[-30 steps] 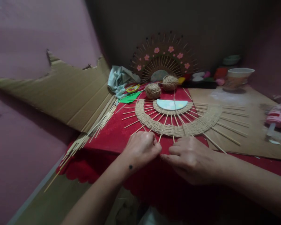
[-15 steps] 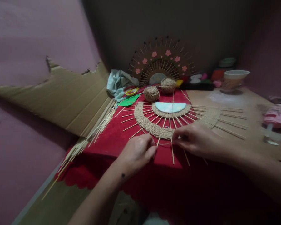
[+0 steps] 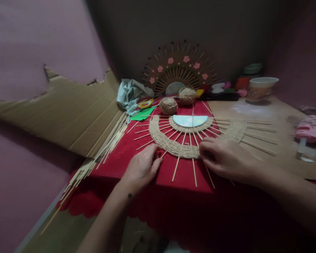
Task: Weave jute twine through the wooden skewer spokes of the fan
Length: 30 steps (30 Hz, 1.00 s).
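Note:
A half-round fan-shaped piece of thin sticks woven with twine (image 3: 173,146) lies in front of me, with a pale blue half-disc (image 3: 190,121) at its centre. My left hand (image 3: 143,164) is closed at the lower left, thumb and forefinger around the outer end of one stick (image 3: 164,154). At the band's lower right edge my right hand (image 3: 222,154) is closed in a pinch on the twine; its fingertips hide the twine and part of the weave. Two balls of twine (image 3: 168,105) (image 3: 187,96) sit just behind, and a strand runs down across the half-disc.
A finished-looking fan with pink flowers (image 3: 186,59) leans on the back wall. Loose sticks (image 3: 91,168) lie along the red cloth's (image 3: 116,161) left side, beside torn cardboard (image 3: 81,119). A bowl (image 3: 262,89) and a pink object (image 3: 310,128) stand at right.
My left hand has moved left, from near the middle sticks to one farther left. The twine stretched between my hands no longer shows. My right hand has shifted slightly right along the band.

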Each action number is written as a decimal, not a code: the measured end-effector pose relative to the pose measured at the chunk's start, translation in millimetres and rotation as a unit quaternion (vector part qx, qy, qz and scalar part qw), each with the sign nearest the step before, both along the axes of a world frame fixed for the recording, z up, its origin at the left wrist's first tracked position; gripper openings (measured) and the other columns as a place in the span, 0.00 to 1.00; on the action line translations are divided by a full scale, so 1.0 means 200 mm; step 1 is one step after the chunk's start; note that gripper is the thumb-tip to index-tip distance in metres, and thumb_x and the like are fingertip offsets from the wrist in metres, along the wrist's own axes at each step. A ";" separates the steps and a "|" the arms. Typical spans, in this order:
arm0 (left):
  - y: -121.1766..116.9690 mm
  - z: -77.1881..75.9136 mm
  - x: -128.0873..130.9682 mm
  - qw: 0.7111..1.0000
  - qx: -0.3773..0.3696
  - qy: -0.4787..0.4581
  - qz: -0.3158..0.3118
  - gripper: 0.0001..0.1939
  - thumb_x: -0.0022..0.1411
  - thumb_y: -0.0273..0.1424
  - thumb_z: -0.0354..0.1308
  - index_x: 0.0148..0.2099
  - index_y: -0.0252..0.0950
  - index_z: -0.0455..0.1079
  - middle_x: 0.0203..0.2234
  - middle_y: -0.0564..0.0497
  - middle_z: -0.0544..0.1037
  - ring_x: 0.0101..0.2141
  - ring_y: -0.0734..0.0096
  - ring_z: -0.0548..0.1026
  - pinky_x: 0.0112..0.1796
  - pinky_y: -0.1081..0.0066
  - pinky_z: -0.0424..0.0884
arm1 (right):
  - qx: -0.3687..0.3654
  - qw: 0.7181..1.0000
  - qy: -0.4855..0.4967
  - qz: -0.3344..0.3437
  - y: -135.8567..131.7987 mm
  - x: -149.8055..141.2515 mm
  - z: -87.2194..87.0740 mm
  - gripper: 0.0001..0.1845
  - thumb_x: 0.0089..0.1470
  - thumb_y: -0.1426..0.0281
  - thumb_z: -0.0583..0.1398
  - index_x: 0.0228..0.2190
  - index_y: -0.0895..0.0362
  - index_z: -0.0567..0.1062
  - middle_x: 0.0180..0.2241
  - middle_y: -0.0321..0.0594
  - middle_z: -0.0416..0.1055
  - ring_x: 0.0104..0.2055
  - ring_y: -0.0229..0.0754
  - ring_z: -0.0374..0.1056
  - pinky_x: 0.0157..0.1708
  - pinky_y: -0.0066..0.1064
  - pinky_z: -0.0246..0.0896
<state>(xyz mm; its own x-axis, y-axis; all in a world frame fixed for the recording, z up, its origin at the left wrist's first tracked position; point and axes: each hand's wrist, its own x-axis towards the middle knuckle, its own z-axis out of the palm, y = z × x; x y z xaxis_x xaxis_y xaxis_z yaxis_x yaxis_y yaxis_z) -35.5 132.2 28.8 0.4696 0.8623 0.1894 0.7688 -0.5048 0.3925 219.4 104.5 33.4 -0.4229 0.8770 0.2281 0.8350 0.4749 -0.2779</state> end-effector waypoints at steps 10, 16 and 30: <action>-0.03 -0.04 0.06 0.989 0.106 0.105 -0.014 0.18 0.66 0.27 0.45 0.57 0.35 0.62 0.35 0.45 0.69 0.35 0.65 0.69 0.38 0.61 0.71 | -0.001 1.000 -0.004 0.011 -0.01 0.00 0.00 0.05 0.47 0.77 0.54 0.22 0.57 0.63 0.24 0.35 0.62 0.24 0.33 0.52 0.25 0.27 0.42; -0.04 -0.05 0.06 0.988 0.133 0.076 -0.011 0.15 0.64 0.27 0.49 0.53 0.35 0.63 0.36 0.45 0.70 0.37 0.64 0.70 0.41 0.60 0.72 | 0.017 1.000 0.007 0.023 0.00 0.00 -0.02 0.05 0.47 0.77 0.54 0.23 0.58 0.63 0.24 0.35 0.62 0.24 0.33 0.51 0.25 0.27 0.42; -0.12 -0.04 0.19 0.976 0.039 0.146 -0.158 0.37 0.63 0.50 0.43 0.67 0.34 0.45 0.65 0.37 0.45 0.65 0.51 0.42 0.60 0.49 0.51 | -0.032 0.998 0.026 0.041 -0.02 0.03 0.02 0.06 0.49 0.78 0.55 0.24 0.57 0.69 0.23 0.35 0.67 0.25 0.33 0.58 0.26 0.27 0.48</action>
